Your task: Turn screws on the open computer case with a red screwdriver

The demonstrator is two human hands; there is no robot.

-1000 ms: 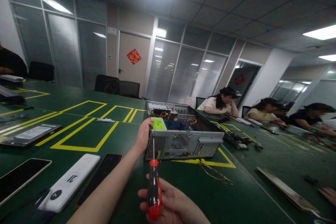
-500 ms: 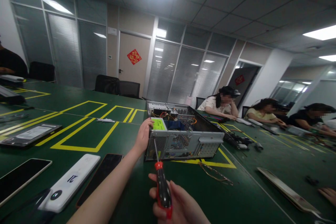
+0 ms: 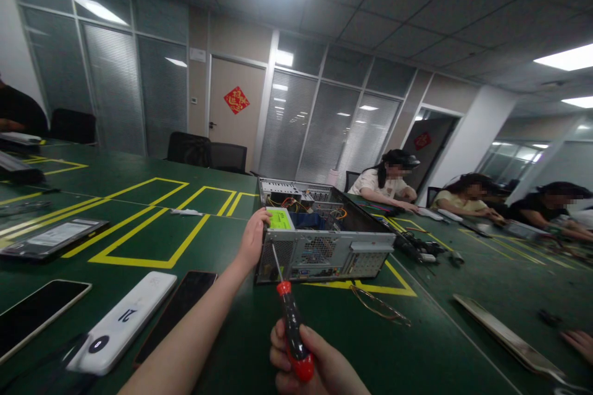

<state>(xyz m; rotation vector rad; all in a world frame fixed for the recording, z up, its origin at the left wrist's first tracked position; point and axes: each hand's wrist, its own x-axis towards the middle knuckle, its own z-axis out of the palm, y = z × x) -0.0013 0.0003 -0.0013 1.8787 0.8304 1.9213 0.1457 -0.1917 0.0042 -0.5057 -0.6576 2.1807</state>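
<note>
An open computer case (image 3: 389, 248) lies on the green table, its wiring and inner parts showing from above. My left hand (image 3: 252, 238) grips its near left corner, fingertips curled over the top edge beside a power supply with a bright green label (image 3: 280, 218). In my right hand (image 3: 319, 359) is a screwdriver (image 3: 291, 315) with a red and black handle, the fingers wrapped round it. Its shaft points up toward the left part of the case's rear panel. Whether the tip touches a screw there, I cannot tell.
To the left lie a white power bank (image 3: 132, 315), two phones and a hard drive (image 3: 55, 236). Eyeglasses (image 3: 380, 305) rest right of the case, with a long flat object (image 3: 504, 336) farther right. Cables and other people are along the table's right side.
The screwdriver's handle has swung slightly right and turned. My right hand's fingers, spread apart before, have closed round it. My left hand has stayed put on the case.
</note>
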